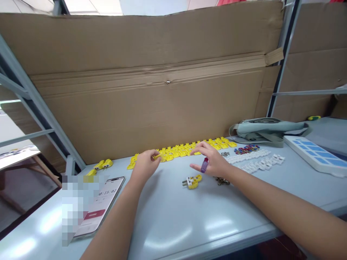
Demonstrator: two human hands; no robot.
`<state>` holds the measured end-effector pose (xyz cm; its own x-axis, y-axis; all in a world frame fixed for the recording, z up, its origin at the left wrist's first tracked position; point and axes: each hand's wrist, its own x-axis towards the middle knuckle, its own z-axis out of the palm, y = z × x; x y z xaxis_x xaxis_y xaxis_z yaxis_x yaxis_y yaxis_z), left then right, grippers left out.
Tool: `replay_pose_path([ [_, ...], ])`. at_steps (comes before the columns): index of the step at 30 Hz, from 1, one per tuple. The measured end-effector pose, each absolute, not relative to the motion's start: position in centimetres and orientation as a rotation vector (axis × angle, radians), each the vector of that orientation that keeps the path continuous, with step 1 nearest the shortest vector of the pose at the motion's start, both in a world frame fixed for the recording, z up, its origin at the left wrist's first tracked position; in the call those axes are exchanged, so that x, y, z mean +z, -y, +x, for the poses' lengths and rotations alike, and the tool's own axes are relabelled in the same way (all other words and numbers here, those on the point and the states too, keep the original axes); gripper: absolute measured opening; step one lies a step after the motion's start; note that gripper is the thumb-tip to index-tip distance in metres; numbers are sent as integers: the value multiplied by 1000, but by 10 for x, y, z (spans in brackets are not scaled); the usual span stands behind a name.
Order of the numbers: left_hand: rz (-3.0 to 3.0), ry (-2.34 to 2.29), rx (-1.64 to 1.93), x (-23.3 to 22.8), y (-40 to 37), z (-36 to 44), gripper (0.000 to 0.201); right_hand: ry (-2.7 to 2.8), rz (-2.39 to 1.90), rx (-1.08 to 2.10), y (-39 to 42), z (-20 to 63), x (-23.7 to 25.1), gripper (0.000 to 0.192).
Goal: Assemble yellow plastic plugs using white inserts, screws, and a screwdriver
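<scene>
My left hand (pixel 148 163) pinches a yellow plug cover (pixel 157 156) at the left part of a long row of yellow plug covers (pixel 179 150). In my right hand (pixel 213 160) a short screwdriver with a purple handle (pixel 204 165) is tucked against the palm, while thumb and index finger stand apart. Between the hands, nearer to me, lies a part-built plug (pixel 193 181) with metal pins, a white insert and a yellow shell. Small metal parts (pixel 222 181) lie below my right wrist.
White plug inserts (pixel 261 164), coloured small pieces (pixel 246 149) and a grey-green bag (pixel 268 130) are on the right, beside a blue-and-white tray (pixel 317 153). At left are yellow plugs (pixel 103 164) and a phone (pixel 100 207). A cardboard wall (pixel 151 115) closes the back.
</scene>
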<state>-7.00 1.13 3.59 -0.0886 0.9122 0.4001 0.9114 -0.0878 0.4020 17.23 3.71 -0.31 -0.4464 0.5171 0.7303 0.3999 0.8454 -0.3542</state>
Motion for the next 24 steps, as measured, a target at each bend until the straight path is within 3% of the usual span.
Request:
replay_pose_path([
  [3,2080,-2272,627,36,-15,-84,10,2105,-680,146,-43,175,-5,15],
  [7,2021,-2390,338,35,-15,-101,13,2126,-740,131,-48,179,-5,9],
  [16,1910,-2395,157,27,-21,-135,23,2203,-827,169,-45,179,-2,15],
  [24,1961,-2329,118,27,-21,-123,13,2323,-1043,357,-40,178,2,19],
])
